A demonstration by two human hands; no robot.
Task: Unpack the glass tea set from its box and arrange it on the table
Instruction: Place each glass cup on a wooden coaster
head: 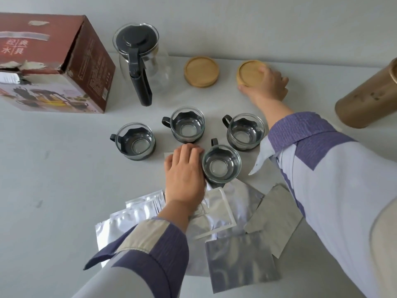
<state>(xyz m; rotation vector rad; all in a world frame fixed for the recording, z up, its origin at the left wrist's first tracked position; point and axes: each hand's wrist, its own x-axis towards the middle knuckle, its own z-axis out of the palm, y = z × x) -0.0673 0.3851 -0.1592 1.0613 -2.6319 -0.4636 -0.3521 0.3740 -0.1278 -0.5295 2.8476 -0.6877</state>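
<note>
A glass teapot [148, 67] with a black lid and handle stands at the back, beside the red tea set box [86, 67]. Several glass cups in dark holders stand mid-table, the nearest cup [222, 163] in front. My left hand [184, 175] lies flat on the table against that cup's left side, fingers together, holding nothing. My right hand [266, 84] reaches to the back and grips a round wooden coaster [250, 72], tilted up at its near edge. A second wooden coaster [201, 71] lies flat to its left.
Several silver foil pouches [242, 261] and grey paper sheets [277, 220] lie spread along the near edge under my arms. A tall brown-gold cylinder canister [369, 97] stands at the right edge. The white wall rises right behind the teapot.
</note>
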